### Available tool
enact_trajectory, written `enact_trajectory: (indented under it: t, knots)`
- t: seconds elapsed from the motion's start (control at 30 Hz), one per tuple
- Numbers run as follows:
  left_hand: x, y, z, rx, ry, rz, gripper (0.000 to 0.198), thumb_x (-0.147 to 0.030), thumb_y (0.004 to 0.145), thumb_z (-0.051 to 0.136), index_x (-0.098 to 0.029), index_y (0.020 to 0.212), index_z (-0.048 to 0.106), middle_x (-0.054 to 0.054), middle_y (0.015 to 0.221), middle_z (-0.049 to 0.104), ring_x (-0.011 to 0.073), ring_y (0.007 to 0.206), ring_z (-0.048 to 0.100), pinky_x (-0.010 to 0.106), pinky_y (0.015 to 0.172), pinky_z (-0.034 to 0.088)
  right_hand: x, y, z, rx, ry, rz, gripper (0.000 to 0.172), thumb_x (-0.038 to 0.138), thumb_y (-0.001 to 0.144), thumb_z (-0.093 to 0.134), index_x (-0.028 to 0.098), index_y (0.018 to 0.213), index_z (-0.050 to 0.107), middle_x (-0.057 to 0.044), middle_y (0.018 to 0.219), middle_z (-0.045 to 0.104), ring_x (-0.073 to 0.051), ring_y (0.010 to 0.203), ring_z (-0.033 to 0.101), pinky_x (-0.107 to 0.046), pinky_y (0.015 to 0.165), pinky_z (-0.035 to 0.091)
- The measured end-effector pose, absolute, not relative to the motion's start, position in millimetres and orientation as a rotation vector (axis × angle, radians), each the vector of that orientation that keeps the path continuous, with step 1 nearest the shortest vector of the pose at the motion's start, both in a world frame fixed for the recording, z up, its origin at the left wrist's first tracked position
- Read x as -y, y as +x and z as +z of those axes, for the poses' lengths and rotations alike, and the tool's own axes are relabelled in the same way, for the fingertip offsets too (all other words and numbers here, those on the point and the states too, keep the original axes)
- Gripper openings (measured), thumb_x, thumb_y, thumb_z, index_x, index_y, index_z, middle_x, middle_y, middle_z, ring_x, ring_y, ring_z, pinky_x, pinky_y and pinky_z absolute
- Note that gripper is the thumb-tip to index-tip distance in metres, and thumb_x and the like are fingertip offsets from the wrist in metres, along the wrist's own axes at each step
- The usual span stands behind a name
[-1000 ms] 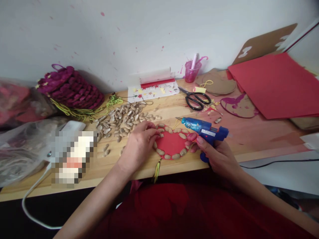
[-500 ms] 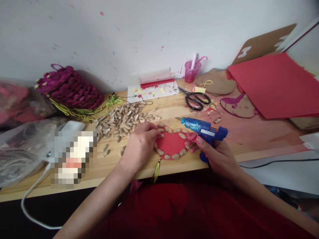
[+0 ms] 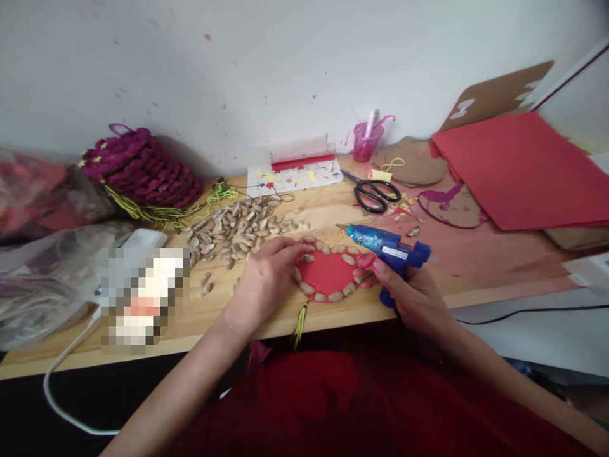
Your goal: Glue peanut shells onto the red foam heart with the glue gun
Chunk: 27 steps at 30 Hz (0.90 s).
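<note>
I note one change over the last second: the head view shifts slightly, while both hands keep their positions at the disc. I judge this to be a pause for placing or pressing, not a repositioning.

Nearest, between the hands, a green-and-yellow tassel [image 3: 299, 325] hangs at the table edge. Just beyond it lies the red disc [image 3: 328, 273], flat on the wooden table [image 3: 352, 322], with peanuts [image 3: 335, 296] around its rim.

The left hand [image 3: 269, 270] meets the disc's left edge, fingers bent beside one peanut [image 3: 308, 258]; I cannot tell whether they grip it. The right hand [image 3: 413, 295] grasps the blue hot-glue gun [image 3: 380, 244], nozzle pointing left above the disc's far edge; its fingertips sit at the disc's right edge.

Beyond the left hand I locate a peanut-shell pile [image 3: 238, 228] and, farther, a purple shell-covered craft [image 3: 147, 168]. Beyond the right hand are black-handled scissors [image 3: 375, 193], then a pink-stained plastic cup [image 3: 366, 146] by the wall.
</note>
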<state>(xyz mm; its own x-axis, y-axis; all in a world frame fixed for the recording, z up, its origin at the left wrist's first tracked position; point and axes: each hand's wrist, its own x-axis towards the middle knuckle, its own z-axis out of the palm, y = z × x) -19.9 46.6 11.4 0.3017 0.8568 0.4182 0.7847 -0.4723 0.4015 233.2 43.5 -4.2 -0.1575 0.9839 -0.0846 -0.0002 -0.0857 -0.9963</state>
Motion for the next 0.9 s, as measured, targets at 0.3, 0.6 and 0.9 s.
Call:
enact_trajectory:
  t: [0.3, 0.6, 0.9]
  knots:
    - [-23, -15, -1, -1.553, 2.678, 0.659, 0.041, -0.007, 0.090, 0.060, -0.012, 0.131, 0.061, 0.014, 0.125, 0.067, 0.0304, 0.114, 0.055, 0.051, 0.098, 0.052, -42, 232, -2, 1.310, -1.232, 1.355, 0.031, 0.053, 0.090, 0.067, 0.023, 0.097, 0.074, -0.005, 0.088, 0.077, -0.018, 0.075, 0.070, -0.030, 0.069, 0.056]
    - [-20, -5, 12, -1.668, 2.839, 0.300, 0.034, -0.017, 0.097, 0.055, -0.010, 0.129, 0.061, 0.012, 0.114, 0.069, 0.0290, 0.117, 0.054, 0.045, 0.101, 0.045, -46, 236, 3, 1.330, -1.411, 1.275, 0.038, 0.064, 0.080, 0.071, 0.026, 0.079, 0.076, -0.009, 0.081, 0.078, -0.029, 0.082, 0.074, -0.039, 0.073, 0.057]
    - [-22, -3, 19, -1.653, 2.874, 0.203, 0.028, -0.017, 0.095, 0.056, -0.008, 0.120, 0.063, 0.011, 0.111, 0.067, 0.0279, 0.111, 0.054, 0.041, 0.098, 0.043, -46, 236, -1, 1.310, -1.466, 1.156, 0.028, 0.058, 0.077, 0.075, 0.032, 0.085, 0.081, -0.016, 0.085, 0.078, -0.034, 0.073, 0.073, -0.045, 0.060, 0.055]
